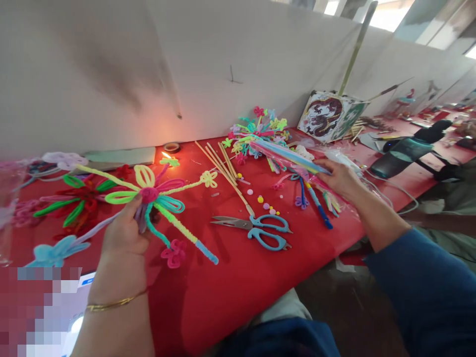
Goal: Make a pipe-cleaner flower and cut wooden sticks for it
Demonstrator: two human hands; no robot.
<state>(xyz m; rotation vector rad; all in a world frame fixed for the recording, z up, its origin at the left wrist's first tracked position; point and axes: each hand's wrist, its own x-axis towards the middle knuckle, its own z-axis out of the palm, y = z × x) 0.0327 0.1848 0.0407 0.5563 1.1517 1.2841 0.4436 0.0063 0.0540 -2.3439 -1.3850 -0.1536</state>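
My left hand (pixel 125 230) is closed around a pipe-cleaner flower (pixel 149 194), its thumb below the round pink centre. Yellow, pink and teal loops spread from that centre, with long stems ending in small blossoms. Further right, my right hand (pixel 341 179) grips one end of a long bundle of pastel pipe cleaners (pixel 288 156), partly in clear plastic. Beyond the bundle sits a pile of multicoloured pipe-cleaner flowers (pixel 260 130). Between my hands lie blue-handled scissors (pixel 243 224), blades pointing left, below several thin wooden sticks (pixel 223 166).
A small flame (pixel 167 155) burns near the wall beside a roll of tape (pixel 171 147). Red and green pipe-cleaner flowers (pixel 87 196) lie at left, above a lit phone (pixel 80 312). Small pompoms (pixel 267 206) dot the red table (pixel 223 292). A dark bottle (pixel 405 148) and white cable (pixel 411 201) are right.
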